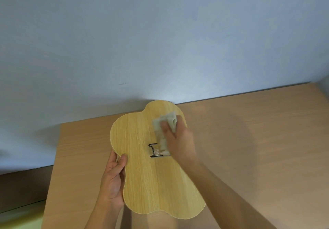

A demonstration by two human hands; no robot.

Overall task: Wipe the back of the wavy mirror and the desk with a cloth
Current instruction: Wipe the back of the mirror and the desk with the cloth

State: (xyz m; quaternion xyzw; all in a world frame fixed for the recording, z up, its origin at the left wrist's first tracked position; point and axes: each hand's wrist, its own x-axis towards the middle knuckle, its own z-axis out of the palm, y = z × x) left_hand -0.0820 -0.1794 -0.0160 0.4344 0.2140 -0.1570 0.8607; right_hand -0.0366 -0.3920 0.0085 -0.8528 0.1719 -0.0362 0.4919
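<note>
Now your right hand (178, 139) presses the cloth (166, 124) on the wavy mirror's wooden back (151, 184) at its far end, its long axis running near-to-far, while your left hand (114, 180) clasps the near-left edge.

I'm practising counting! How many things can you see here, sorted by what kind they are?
Hands: 2 (left hand gripping the mirror's edge, right hand pressing the cloth)
Wavy mirror, wood-grain back up: 1
Cloth: 1
Black wire stand on the mirror's back: 1
Desk: 1
Total: 6
</note>
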